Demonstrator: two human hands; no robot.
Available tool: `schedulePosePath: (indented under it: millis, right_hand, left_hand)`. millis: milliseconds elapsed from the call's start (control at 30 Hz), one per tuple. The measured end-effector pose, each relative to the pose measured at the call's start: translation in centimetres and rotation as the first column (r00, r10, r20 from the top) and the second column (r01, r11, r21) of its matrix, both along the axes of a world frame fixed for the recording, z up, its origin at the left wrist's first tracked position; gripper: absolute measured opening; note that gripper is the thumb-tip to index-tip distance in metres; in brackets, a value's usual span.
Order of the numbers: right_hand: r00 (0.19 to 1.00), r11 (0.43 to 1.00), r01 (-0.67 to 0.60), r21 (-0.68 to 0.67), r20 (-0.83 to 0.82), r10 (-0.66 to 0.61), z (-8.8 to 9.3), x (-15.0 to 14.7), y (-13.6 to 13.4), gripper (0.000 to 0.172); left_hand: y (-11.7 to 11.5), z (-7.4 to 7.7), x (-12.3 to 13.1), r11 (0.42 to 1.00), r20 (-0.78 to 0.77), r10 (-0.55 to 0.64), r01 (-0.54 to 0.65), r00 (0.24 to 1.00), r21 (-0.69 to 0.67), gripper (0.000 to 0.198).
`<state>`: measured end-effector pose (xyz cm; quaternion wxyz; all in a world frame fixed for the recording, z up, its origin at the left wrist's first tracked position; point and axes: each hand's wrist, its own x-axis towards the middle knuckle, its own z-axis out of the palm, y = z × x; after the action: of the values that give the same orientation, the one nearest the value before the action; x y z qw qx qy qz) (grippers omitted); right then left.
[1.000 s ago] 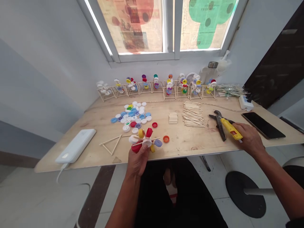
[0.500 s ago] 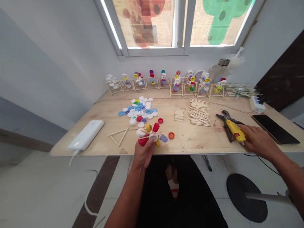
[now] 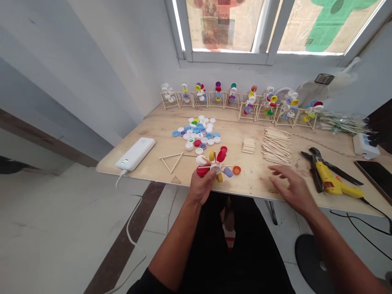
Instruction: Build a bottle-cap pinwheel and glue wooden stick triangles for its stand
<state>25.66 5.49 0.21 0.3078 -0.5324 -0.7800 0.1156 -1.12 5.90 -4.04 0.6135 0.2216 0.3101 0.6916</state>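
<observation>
My left hand (image 3: 202, 185) pinches a small wheel of bottle caps (image 3: 215, 168) at the table's front edge. White, red, yellow and blue-violet caps fan out around its white centre cap, and a thin stick runs across it. Over the table to the right, my right hand (image 3: 290, 188) is empty with its fingers apart. A yellow glue gun (image 3: 332, 179) lies to the right of that hand, against black-handled pliers (image 3: 317, 169). An orange cap (image 3: 237, 170) lies just right of the wheel, and a triangle of sticks (image 3: 171, 162) is to its left.
Loose bottle caps (image 3: 199, 132) are heaped mid-table. Short sticks (image 3: 248, 145) and longer sticks (image 3: 277, 146) lie in piles. Several finished cap wheels on stick frames (image 3: 217, 100) line the back. A white power bank (image 3: 135, 154) sits left; a phone (image 3: 375, 177) lies right.
My right hand has let go of the glue gun and moved left, its fingers now apart. The glue gun rests on the table. My left hand still holds the cap wheel; the camera view has turned left.
</observation>
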Motion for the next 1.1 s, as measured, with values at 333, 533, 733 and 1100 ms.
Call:
schedulePosePath:
  millis: [333,533,733,1100]
  right_hand:
    - [0.963,0.994,-0.093,0.054,0.259,0.076,-3.0,-8.4,3.7,0.028]
    - [0.981,0.997,-0.079,0.010,0.178,0.076,-3.0,-7.8,4.1,0.022]
    - [0.983,0.993,-0.046,-0.111,-0.184,0.025,-0.5,-5.8,3.0,0.029]
    - [0.937,0.958,-0.233,-0.166,-0.303,0.175,2.8,-8.5,2.1,0.032]
  left_hand:
    - [-0.1,0.3,0.0,1.000,0.046,-0.008,0.009,0.999,-0.011,0.031]
    - [-0.1,0.6,0.0,1.000,0.027,-0.026,0.026,0.999,0.010,0.029]
    - [-0.1,0.5,-0.1,0.999,0.017,-0.032,0.032,0.999,0.006,0.029]
    - [-0.2,0.7,-0.1,0.998,-0.049,-0.058,0.059,0.997,0.018,0.030]
